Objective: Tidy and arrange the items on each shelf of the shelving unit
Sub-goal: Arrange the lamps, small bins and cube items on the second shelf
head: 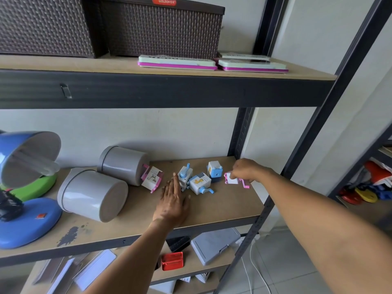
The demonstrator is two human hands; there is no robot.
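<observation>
A white wall point(307, 28) stands behind the unit. White cables point(252, 266) trail over the tiled floor point(282, 262) at the lower right.

On the middle shelf point(222, 211): lamp point(25, 187) far left, two tipped bins point(93, 194) beside it, one behind the other; five sharpeners point(200, 182) clustered right of the bins. On the top shelf point(84, 64): two baskets point(161, 28) at back, flat cases point(177, 62) before them, right. On the bottom shelf: boxes point(214, 245).
</observation>
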